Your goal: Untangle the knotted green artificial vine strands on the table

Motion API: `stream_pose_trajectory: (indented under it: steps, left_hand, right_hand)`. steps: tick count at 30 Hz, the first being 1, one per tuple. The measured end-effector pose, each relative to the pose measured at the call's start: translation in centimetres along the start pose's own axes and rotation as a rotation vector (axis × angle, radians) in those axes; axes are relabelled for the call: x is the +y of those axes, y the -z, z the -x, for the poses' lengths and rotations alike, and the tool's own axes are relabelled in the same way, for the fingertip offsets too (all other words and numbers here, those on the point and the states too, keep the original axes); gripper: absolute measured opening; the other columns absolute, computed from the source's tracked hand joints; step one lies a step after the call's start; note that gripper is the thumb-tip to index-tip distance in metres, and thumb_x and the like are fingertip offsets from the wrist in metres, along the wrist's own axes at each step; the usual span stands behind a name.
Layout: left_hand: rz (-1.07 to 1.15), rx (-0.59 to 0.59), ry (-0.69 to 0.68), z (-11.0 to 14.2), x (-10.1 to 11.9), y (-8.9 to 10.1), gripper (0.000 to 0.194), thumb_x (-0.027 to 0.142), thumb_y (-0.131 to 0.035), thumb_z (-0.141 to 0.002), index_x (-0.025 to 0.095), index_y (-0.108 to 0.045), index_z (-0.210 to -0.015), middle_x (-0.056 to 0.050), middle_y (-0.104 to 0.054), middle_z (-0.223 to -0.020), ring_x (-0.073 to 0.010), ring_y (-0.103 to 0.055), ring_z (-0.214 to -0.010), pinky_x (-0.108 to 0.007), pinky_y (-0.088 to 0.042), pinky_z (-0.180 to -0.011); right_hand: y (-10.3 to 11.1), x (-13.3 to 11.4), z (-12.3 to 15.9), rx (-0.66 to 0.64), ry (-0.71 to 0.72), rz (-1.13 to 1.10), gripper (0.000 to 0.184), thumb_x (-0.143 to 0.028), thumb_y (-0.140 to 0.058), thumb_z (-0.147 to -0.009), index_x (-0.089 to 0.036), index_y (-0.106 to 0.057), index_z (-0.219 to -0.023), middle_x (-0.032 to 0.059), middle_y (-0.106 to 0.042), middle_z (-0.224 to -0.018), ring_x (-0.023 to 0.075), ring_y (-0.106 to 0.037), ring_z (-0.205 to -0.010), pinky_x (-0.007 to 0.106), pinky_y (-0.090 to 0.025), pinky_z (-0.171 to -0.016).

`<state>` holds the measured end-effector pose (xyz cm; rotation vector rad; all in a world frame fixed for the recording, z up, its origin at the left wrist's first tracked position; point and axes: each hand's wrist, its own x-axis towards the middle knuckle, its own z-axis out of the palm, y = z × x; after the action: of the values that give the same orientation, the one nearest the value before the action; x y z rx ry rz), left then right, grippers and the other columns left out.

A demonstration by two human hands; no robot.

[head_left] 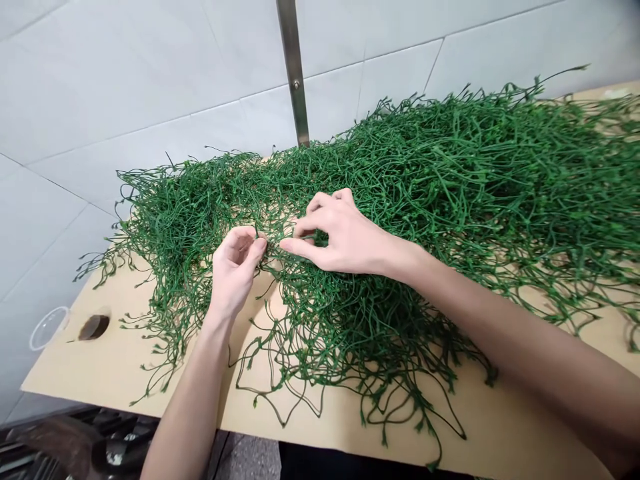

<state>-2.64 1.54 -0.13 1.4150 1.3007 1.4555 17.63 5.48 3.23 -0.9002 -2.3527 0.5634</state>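
My left hand [237,267] is closed, its thumb and forefinger pinching a thin green plastic stem [257,235]. To its right, my right hand [333,233] hovers over the tangle with thumb and fingers apart and nothing visible between them. Its thumb tip is close to my left fingertips. Beneath and around both hands lies a large heap of green plastic stems [450,173] with small budded tips. A looser bunch of stems [360,333] spreads under my right wrist toward the front edge.
The stems lie on a tan board tabletop [280,413]. At its left end are a clear plastic lid [50,328] and a small container with dark contents [94,327]. A metal upright [294,73] stands against the tiled wall [150,73] behind. Dark items [80,440] sit below the left edge.
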Motion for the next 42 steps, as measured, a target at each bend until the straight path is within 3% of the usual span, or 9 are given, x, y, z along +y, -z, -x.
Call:
stream_pose_trajectory:
  steps: [3,5,11,15,20,25,29,35,42]
  left_hand:
    - [0.04,0.008,0.021,-0.1,-0.2,0.2,0.026,0.037,-0.077,-0.075,0.022,-0.06,-0.088,0.0,-0.068,-0.081,-0.0094,-0.06,-0.067,-0.02,-0.044,-0.058]
    - [0.063,-0.007,0.028,-0.1,-0.2,0.3,0.028,0.038,-0.077,-0.074,0.022,-0.06,-0.089,0.0,-0.068,-0.08,-0.0099,-0.061,-0.066,-0.02,-0.044,-0.058]
    - [0.029,-0.031,-0.016,0.0,0.1,0.1,0.029,0.039,-0.079,-0.072,0.021,-0.061,-0.088,0.001,-0.066,-0.07,-0.0119,-0.062,-0.067,-0.024,-0.048,-0.064]
    - [-0.039,-0.059,-0.04,0.3,0.3,-0.3,0.028,0.039,-0.077,-0.074,0.02,-0.061,-0.088,0.001,-0.064,-0.067,-0.0104,-0.06,-0.062,-0.022,-0.046,-0.06]
    - [-0.127,-0.044,-0.077,0.4,0.4,-0.7,0.029,0.041,-0.076,-0.074,0.02,-0.061,-0.086,0.002,-0.06,-0.069,-0.0091,-0.055,-0.059,-0.021,-0.043,-0.055]
    - [-0.07,-0.09,-0.075,0.3,0.2,-0.4,0.028,0.04,-0.074,-0.076,0.02,-0.059,-0.087,-0.001,-0.065,-0.08,-0.0121,-0.062,-0.071,-0.023,-0.048,-0.064]
    - [-0.025,-0.17,-0.086,0.2,0.4,-0.2,0.027,0.034,-0.078,-0.073,0.02,-0.058,-0.086,-0.004,-0.066,-0.091,-0.0142,-0.064,-0.085,-0.025,-0.051,-0.073]
    - [-0.014,-0.157,-0.055,0.1,0.4,-0.5,0.032,0.024,-0.084,-0.064,0.021,-0.06,-0.084,-0.002,-0.063,-0.09,-0.0149,-0.064,-0.088,-0.025,-0.054,-0.073]
    - [0.146,-0.044,-0.047,0.0,0.2,-0.7,0.031,0.022,-0.085,-0.062,0.018,-0.059,-0.077,0.002,-0.06,-0.08,-0.0086,-0.063,-0.073,-0.022,-0.054,-0.072]
  right_hand:
    - [0.6,0.0,-0.1,-0.088,-0.048,0.01,0.058,-0.044,-0.031,-0.101,-0.015,-0.056,-0.057,0.002,-0.054,-0.061,0.018,-0.05,-0.08,0.043,-0.023,-0.09]
    - [0.6,0.1,-0.2,-0.042,-0.076,0.038,0.058,-0.04,-0.028,-0.102,-0.015,-0.056,-0.058,0.0008,-0.051,-0.057,0.0155,-0.049,-0.071,0.043,-0.024,-0.089]
    - [0.6,0.1,-0.3,0.252,-0.052,-0.041,0.025,-0.026,-0.052,-0.09,-0.015,-0.069,-0.076,0.0023,-0.066,-0.071,0.0151,-0.056,-0.072,0.038,-0.034,-0.085]
    - [0.8,-0.5,-0.1,0.126,0.091,-0.243,0.018,-0.023,-0.056,-0.087,-0.015,-0.071,-0.083,0.004,-0.072,-0.085,0.0136,-0.06,-0.077,0.03,-0.042,-0.077]
    - [0.2,-0.4,0.0,-0.03,0.144,-0.195,0.014,-0.013,-0.058,-0.081,-0.015,-0.071,-0.081,0.0031,-0.071,-0.081,0.0131,-0.058,-0.074,0.029,-0.041,-0.075]
    - [0.0,0.1,0.0,0.0,0.063,-0.206,0.019,-0.012,-0.053,-0.082,-0.014,-0.07,-0.09,0.0011,-0.069,-0.075,0.0106,-0.053,-0.064,0.027,-0.04,-0.071]
    - [0.1,0.2,0.0,0.035,0.002,-0.228,0.015,-0.012,-0.055,-0.079,-0.013,-0.069,-0.083,0.0015,-0.068,-0.074,0.0106,-0.055,-0.065,0.025,-0.04,-0.069]
    - [0.1,0.3,-0.1,0.074,-0.021,-0.254,0.011,-0.012,-0.056,-0.08,-0.012,-0.066,-0.083,0.0037,-0.07,-0.077,0.0106,-0.056,-0.064,0.024,-0.041,-0.067]
    - [-0.3,0.4,0.1,-0.175,-0.038,-0.347,0.019,-0.011,-0.058,-0.079,-0.015,-0.058,-0.097,-0.0054,-0.062,-0.058,0.0086,-0.048,-0.055,0.023,-0.038,-0.061]
